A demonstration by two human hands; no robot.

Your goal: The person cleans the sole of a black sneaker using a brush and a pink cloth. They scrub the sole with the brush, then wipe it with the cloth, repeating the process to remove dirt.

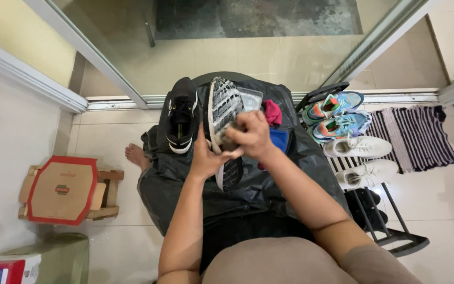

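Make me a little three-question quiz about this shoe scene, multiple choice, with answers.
1. Where does the black shoe lie?
A) on the black sheet
B) on the rack
C) on the stool

2. How many white shoes are on the rack?
A) one
B) two
C) four

3. How is the held shoe turned?
A) sole up
B) laces up
C) inside a box

Answers:
1 A, it rests on the black sheet beside the held shoe.
2 B, a white pair sits below the colourful pair.
3 A, its grid sole faces the camera while the left hand and right hand grip it.
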